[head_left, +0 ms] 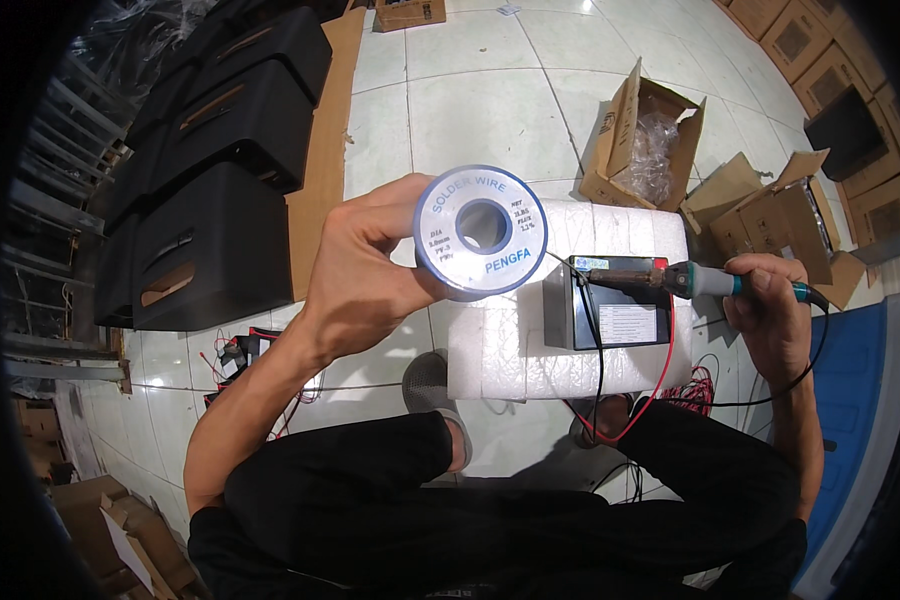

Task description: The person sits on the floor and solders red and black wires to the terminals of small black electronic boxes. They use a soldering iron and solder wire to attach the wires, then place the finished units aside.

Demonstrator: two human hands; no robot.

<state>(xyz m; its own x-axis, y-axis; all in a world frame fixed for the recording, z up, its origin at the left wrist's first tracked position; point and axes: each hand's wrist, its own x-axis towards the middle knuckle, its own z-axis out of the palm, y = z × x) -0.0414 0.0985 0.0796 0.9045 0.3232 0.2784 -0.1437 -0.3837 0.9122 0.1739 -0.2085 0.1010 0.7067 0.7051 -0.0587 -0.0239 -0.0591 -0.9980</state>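
Observation:
My left hand [370, 265] is closed round a white spool of solder wire [445, 255] with a blue rim, held up with its flat face showing. From the spool a thin strand of solder runs right toward the battery. In my right hand [772, 310] is a soldering iron [708, 281] with a grey and teal handle, its tip pointing left over the battery's far left corner. The dark box-shaped battery [580, 325] lies on a white foam block [500, 350]. A red wire [672, 350] and a black wire [598, 370] trail from its top toward my feet.
Black cases [220, 230] stand in rows on cardboard at left. Open cartons [620, 140] with clear plastic lie beyond the foam, and stacked boxes [820, 40] line the far right. Bundled red wires [695, 393] and a blue surface [850, 400] are at right. The iron's black cord hangs below my right hand.

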